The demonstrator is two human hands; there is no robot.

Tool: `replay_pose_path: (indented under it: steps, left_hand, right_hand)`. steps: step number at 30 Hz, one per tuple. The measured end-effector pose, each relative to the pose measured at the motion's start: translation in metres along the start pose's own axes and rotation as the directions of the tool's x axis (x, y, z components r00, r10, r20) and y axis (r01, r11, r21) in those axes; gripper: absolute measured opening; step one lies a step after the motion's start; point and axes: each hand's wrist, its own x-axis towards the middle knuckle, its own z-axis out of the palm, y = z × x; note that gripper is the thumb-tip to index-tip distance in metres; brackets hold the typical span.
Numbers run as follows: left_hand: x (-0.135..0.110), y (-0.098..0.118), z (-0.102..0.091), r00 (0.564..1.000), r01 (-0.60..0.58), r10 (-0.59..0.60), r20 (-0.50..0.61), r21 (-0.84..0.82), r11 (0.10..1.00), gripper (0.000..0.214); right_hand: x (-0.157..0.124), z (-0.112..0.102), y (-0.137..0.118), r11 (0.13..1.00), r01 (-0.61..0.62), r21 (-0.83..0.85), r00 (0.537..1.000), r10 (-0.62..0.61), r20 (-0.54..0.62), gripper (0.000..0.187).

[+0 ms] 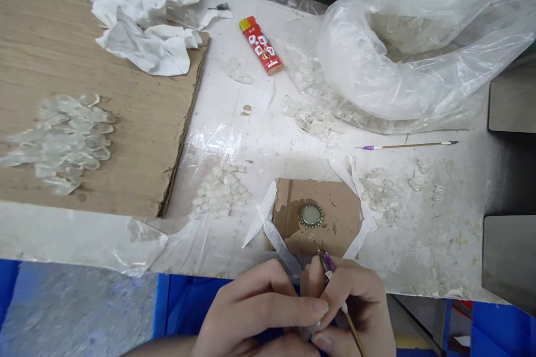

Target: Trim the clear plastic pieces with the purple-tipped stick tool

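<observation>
Head view: I'm grasping a wooden pick [350, 330] in my right hand [354, 301], aiming at the taped cardboard [339, 206], left hand [255, 304] curling alongside.

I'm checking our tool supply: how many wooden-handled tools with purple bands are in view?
2. One wooden-handled tool lies on the table, below the plastic bag; the other tool is held in the right hand. More could be hidden under the bag.

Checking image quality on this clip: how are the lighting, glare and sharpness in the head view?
Head view: bright, even light with soft shadows; strong glare on the plastic sheeting; edges bow from wide-angle distortion; the left hand and right hand, gripping a purple-banded wooden tool, look sharp, with no motion blur.
</observation>
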Motion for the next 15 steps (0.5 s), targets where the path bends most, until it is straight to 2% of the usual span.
replay_pose_path:
  steps: [11,15]
  left_hand:
    - [-0.001,-0.0037,-0.0038,1.0,-0.019,0.018,0.018,0.048,0.999,0.038]
    - [-0.0037,-0.0005,-0.007,0.996,-0.006,-0.003,0.088,0.095,0.996,0.045]
  right_hand:
    - [-0.002,-0.0018,0.0059,0.998,0.001,0.055,1.0,-0.002,0.016,0.027]
    - [-0.0042,0.0005,0.007,0.998,-0.001,0.06,1.0,0.001,0.014,0.028]
